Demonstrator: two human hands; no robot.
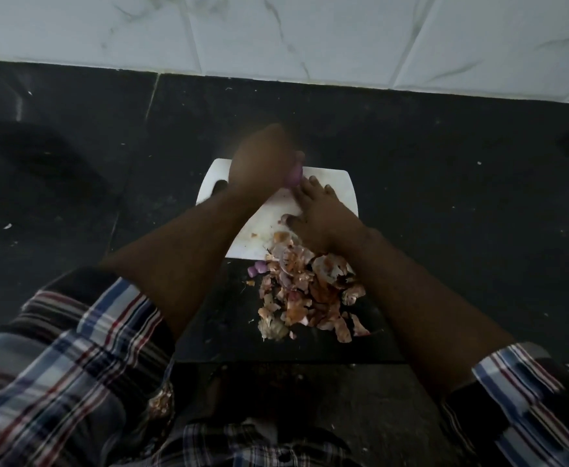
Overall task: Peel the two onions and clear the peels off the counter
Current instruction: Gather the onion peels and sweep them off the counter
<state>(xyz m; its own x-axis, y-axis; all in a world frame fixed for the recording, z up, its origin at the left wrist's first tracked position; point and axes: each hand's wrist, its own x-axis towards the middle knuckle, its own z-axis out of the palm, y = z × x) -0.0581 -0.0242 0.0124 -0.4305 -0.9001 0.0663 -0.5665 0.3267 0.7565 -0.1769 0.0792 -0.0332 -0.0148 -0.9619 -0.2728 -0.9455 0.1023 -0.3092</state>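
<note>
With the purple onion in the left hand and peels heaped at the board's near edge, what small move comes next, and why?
Probably set the onion down on the white board. The left hand grips it, while the right hand rests flat on the board beside the peel pile, which lies uncleared on the counter.

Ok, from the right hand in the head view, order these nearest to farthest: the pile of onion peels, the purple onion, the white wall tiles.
1. Purple onion, gripped by the left hand, just beyond the right hand's fingers.
2. Pile of onion peels, nearer the person, by the wrist; too close to call against the onion.
3. White wall tiles, far back.
</note>
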